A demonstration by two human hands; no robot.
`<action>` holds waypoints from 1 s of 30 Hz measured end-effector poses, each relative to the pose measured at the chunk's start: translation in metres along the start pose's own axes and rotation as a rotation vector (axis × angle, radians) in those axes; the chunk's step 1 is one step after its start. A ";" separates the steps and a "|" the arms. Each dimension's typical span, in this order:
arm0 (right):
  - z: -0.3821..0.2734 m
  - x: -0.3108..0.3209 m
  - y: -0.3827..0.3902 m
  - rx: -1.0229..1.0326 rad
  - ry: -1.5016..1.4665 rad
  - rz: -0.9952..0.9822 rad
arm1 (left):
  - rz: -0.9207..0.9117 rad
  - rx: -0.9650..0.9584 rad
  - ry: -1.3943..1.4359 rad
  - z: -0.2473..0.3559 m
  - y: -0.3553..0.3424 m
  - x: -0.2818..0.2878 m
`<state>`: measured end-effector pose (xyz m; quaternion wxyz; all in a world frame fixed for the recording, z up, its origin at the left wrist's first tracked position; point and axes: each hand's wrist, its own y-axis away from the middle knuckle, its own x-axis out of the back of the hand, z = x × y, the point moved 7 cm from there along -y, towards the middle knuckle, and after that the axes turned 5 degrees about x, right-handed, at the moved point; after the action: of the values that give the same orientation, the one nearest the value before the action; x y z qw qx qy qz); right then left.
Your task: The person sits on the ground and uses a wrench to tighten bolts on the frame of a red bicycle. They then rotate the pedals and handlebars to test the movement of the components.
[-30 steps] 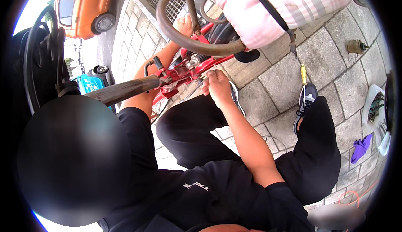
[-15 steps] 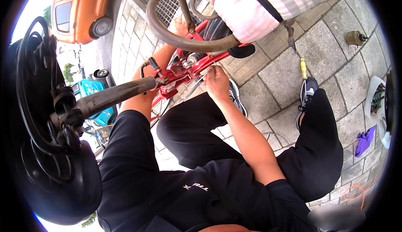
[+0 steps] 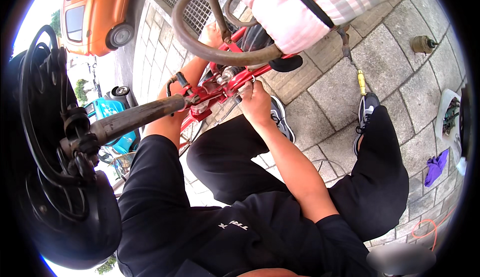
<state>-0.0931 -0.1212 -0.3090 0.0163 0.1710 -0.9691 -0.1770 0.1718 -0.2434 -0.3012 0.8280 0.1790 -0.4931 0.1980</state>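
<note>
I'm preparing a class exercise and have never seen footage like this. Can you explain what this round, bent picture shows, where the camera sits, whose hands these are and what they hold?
The camera is worn on a person's head and looks down, so its wide lens bends straight lines. The person sits low on grey paving stones in dark clothes. Their right hand grips a part of a red bicycle frame; what it pinches is too small to tell. Their left hand reaches further up by the worn tyre. Another person in a pink checked top stands close. A purple cloth lies on the ground; an orange car is parked behind.
</note>
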 end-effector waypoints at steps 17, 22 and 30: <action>0.023 -0.013 0.004 -0.364 -0.601 -0.067 | -0.006 -0.002 -0.025 -0.002 0.005 0.000; 0.016 -0.017 0.008 -0.475 -0.753 -0.081 | 0.011 0.013 -0.051 -0.010 0.007 0.005; 0.006 -0.010 0.011 -0.710 -0.940 -0.046 | 0.017 0.007 -0.037 0.005 0.004 0.001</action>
<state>-0.0874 -0.1064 -0.3101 -0.3626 0.0794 -0.7499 -0.5476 0.1667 -0.2419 -0.2976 0.8163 0.1815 -0.5092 0.2035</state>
